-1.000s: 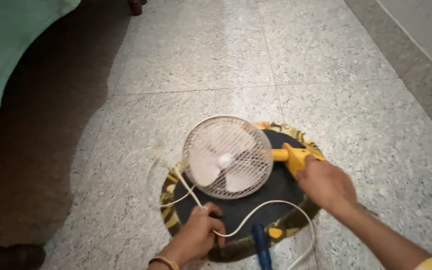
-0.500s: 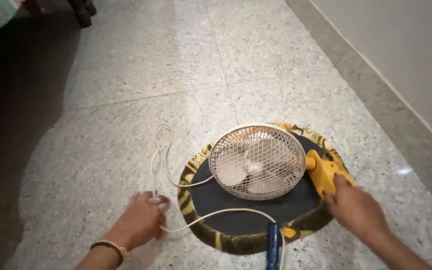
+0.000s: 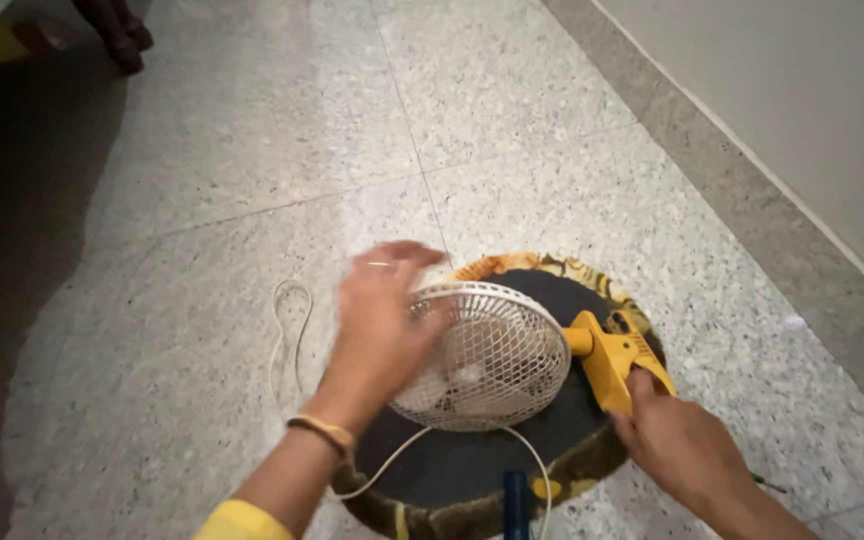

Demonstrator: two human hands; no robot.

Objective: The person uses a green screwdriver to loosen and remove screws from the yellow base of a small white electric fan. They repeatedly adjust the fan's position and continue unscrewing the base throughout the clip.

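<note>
A small fan with a white wire cage (image 3: 497,360) and a yellow base (image 3: 614,362) lies on a round black mat with a yellow patterned rim (image 3: 552,267). My left hand (image 3: 382,320) is blurred, fingers spread, over the left side of the cage, holding nothing that I can see. My right hand (image 3: 674,445) grips the lower end of the yellow base. The fan's white cord (image 3: 287,330) trails from under the cage to a loop on the floor at the left.
A blue handle (image 3: 515,500) pokes in at the bottom edge over the mat. The floor is speckled stone tile. A wall with a skirting strip (image 3: 752,170) runs along the right. Dark shadow and a furniture leg (image 3: 117,40) lie at the far left.
My left hand let go of the cord on the floor and rose to the fan cage. The fan has tipped up a little, with my right hand staying on the yellow base.
</note>
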